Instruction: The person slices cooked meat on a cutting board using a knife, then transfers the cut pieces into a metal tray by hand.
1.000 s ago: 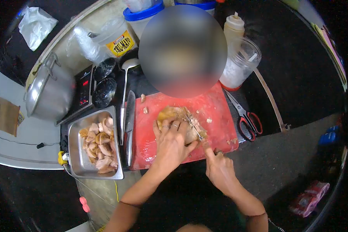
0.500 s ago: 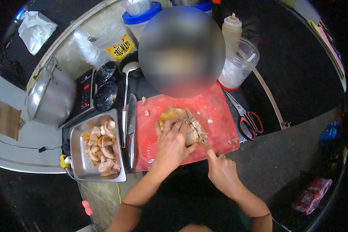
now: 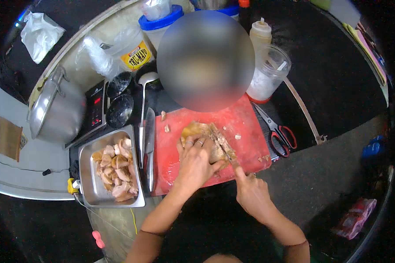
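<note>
A piece of cooked meat (image 3: 201, 128), by its look chicken with yellowish skin, lies on a red cutting board (image 3: 171, 168). My left hand (image 3: 197, 160) grips it from above with bent fingers, rings on two of them. In my right hand (image 3: 253, 193) is a knife (image 3: 229, 158); the fingers wrap its handle, and its narrow blade is in or against the right side of the meat. My left fingers hide part of the meat. Small scraps (image 3: 237, 136) lie about on the board.
Left of the board lie a second knife (image 3: 149, 149) and a ladle (image 3: 142, 118), beside a steel pan (image 3: 87, 182) of meat chunks. A pot (image 3: 59, 109) stands by the induction cooker (image 3: 98, 105). Scissors (image 3: 276, 129) and a clear jar (image 3: 270, 72) are on the right. A blurred circle hides the back middle.
The view shifts slightly. Both hands stay at the meat, and the knife remains at its right side with hardly any visible movement.
</note>
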